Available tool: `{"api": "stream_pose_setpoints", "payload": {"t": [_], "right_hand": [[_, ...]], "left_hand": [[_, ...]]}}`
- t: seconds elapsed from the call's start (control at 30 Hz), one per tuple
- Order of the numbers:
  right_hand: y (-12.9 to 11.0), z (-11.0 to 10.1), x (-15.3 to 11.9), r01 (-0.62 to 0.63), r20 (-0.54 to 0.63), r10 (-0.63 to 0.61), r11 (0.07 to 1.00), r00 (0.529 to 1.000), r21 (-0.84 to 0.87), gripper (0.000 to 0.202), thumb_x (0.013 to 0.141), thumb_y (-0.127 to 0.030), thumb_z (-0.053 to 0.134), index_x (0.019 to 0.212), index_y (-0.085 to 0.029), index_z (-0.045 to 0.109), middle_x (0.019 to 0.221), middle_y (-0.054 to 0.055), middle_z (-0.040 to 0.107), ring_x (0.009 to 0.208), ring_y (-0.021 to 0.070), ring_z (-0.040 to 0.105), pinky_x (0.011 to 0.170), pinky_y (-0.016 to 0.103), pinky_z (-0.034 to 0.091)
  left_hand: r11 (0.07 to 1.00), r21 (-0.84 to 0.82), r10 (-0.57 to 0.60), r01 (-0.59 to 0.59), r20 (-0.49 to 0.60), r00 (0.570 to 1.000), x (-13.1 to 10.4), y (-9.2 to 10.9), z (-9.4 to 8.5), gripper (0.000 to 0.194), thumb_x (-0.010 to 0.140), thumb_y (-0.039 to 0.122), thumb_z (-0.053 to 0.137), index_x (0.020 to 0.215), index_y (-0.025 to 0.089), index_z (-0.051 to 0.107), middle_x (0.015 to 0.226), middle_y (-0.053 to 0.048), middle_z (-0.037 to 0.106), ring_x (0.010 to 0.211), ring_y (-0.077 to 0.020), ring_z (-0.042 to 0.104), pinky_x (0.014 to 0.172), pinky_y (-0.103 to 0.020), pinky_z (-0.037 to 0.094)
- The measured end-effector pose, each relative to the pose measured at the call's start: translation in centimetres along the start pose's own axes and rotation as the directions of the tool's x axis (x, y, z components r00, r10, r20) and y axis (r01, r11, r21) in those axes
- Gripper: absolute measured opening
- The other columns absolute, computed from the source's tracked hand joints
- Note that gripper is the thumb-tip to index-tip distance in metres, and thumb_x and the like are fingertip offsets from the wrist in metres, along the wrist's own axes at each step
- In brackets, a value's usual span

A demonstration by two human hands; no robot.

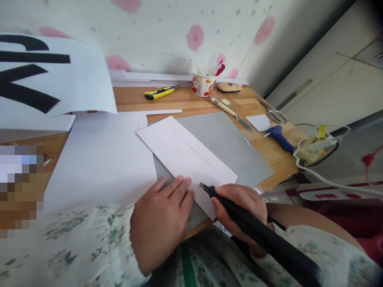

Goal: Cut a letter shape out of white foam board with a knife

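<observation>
Lying flat, fingers close together, your left hand (164,217) touches the white card (187,157); your right hand (239,201) pinches a black tool (254,226).

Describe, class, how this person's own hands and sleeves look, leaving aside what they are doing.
The left hand and right hand are bare, with no gloves or rings visible. The left sleeve and right sleeve are off-white, loose fabric printed with scattered grey-green leafy motifs. The left cuff is gathered, with a ruffled edge at the wrist.
</observation>
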State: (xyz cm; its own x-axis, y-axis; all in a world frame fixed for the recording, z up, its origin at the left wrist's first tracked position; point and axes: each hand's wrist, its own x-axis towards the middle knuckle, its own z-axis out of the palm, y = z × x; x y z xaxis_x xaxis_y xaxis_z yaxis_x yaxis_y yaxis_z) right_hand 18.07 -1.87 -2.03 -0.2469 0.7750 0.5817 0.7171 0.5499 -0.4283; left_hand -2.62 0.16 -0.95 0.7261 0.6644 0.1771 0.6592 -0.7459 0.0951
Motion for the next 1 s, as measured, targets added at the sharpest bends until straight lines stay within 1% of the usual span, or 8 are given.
{"api": "stream_pose_setpoints", "payload": {"t": [0.17, 0.5, 0.6, 0.73, 0.8, 0.87, 0.93, 1.0], "right_hand": [[-0.3, -0.6, -0.1, 0.028, 0.006, -0.029, 1.000, 1.000, 0.004, 0.022, 0.077, -0.017, 0.063, 0.097, -0.025, 0.058, 0.067, -0.001, 0.071, 0.058, 0.0170, 0.069, 0.055, 0.028, 0.056], [-0.6, -3.6, -0.6, 0.070, 0.130, -0.075, 0.997, 0.989, 0.046, 0.022, 0.074, -0.016, 0.064, 0.093, -0.027, 0.059, 0.064, -0.001, 0.069, 0.059, 0.0197, 0.069, 0.055, 0.031, 0.058], [-0.9, -4.8, -0.8, 0.000, 0.154, -0.016, 0.995, 0.988, 0.102, 0.022, 0.073, -0.015, 0.064, 0.090, -0.028, 0.061, 0.064, -0.001, 0.069, 0.061, 0.0206, 0.070, 0.058, 0.033, 0.060], [-0.6, -5.3, -1.4, -0.192, 0.000, 0.193, 0.972, 0.981, 0.136, 0.019, 0.073, -0.019, 0.069, 0.090, -0.027, 0.066, 0.077, 0.002, 0.073, 0.067, 0.0211, 0.071, 0.060, 0.033, 0.059], [-0.2, -4.7, -1.7, -0.388, -0.023, 0.407, 0.885, 0.913, 0.257, 0.014, 0.076, -0.023, 0.071, 0.088, -0.026, 0.067, 0.074, 0.001, 0.071, 0.063, 0.0185, 0.069, 0.056, 0.030, 0.058], [0.1, -3.7, -1.7, -0.562, 0.044, 0.616, 0.685, 0.786, 0.464, 0.009, 0.079, -0.028, 0.069, 0.086, -0.023, 0.066, 0.063, -0.002, 0.064, 0.048, 0.0137, 0.060, 0.042, 0.024, 0.050], [0.3, -2.9, -1.4, -0.623, 0.120, 0.730, 0.473, 0.673, 0.623, 0.012, 0.079, -0.031, 0.069, 0.083, -0.021, 0.065, 0.053, -0.005, 0.056, 0.038, 0.0102, 0.050, 0.032, 0.020, 0.040], [0.4, -2.7, -1.0, -0.629, 0.183, 0.769, 0.333, 0.612, 0.702, 0.014, 0.076, -0.031, 0.073, 0.079, -0.019, 0.065, 0.050, -0.006, 0.052, 0.035, 0.0082, 0.043, 0.029, 0.019, 0.034]], "left_hand": [[1.000, 0.005, 0.006, -0.006, 0.015, 1.000, 0.0, -0.2, 0.1, 0.036, 0.081, 0.023, 0.059, 0.114, 0.012, 0.067, 0.131, -0.015, 0.061, 0.119, -0.0328, 0.060, 0.094, -0.052, 0.051], [1.000, -0.013, 0.005, -0.004, 0.037, 0.999, 0.1, -0.3, -0.3, 0.035, 0.080, 0.020, 0.059, 0.113, 0.013, 0.066, 0.132, -0.014, 0.061, 0.120, -0.0317, 0.058, 0.095, -0.051, 0.049], [1.000, -0.024, 0.013, -0.013, 0.007, 1.000, 0.1, -0.4, -0.1, 0.032, 0.082, 0.018, 0.056, 0.112, 0.013, 0.067, 0.131, -0.014, 0.062, 0.119, -0.0311, 0.059, 0.096, -0.051, 0.049], [0.998, -0.041, 0.048, -0.051, -0.086, 0.995, 0.0, -0.6, 0.4, 0.027, 0.088, 0.020, 0.049, 0.105, 0.013, 0.069, 0.124, -0.013, 0.067, 0.112, -0.0296, 0.064, 0.092, -0.049, 0.052], [0.997, -0.041, 0.063, -0.069, -0.128, 0.990, 0.0, -0.9, 0.2, 0.026, 0.090, 0.020, 0.047, 0.101, 0.015, 0.070, 0.116, -0.011, 0.071, 0.106, -0.0278, 0.067, 0.090, -0.047, 0.053], [0.999, -0.030, 0.028, -0.032, -0.127, 0.991, 0.3, -1.9, -0.6, 0.027, 0.091, 0.023, 0.045, 0.098, 0.017, 0.070, 0.108, -0.009, 0.074, 0.097, -0.0261, 0.069, 0.088, -0.046, 0.053], [0.994, 0.020, -0.105, 0.108, -0.100, 0.989, 0.7, -3.8, -1.8, 0.032, 0.092, 0.029, 0.042, 0.101, 0.017, 0.070, 0.108, -0.009, 0.074, 0.096, -0.0266, 0.069, 0.087, -0.045, 0.054], [0.945, 0.105, -0.301, 0.309, -0.090, 0.949, 1.3, -6.5, -3.0, 0.038, 0.092, 0.033, 0.039, 0.112, 0.015, 0.067, 0.122, -0.013, 0.068, 0.108, -0.0298, 0.065, 0.092, -0.046, 0.051]]}}
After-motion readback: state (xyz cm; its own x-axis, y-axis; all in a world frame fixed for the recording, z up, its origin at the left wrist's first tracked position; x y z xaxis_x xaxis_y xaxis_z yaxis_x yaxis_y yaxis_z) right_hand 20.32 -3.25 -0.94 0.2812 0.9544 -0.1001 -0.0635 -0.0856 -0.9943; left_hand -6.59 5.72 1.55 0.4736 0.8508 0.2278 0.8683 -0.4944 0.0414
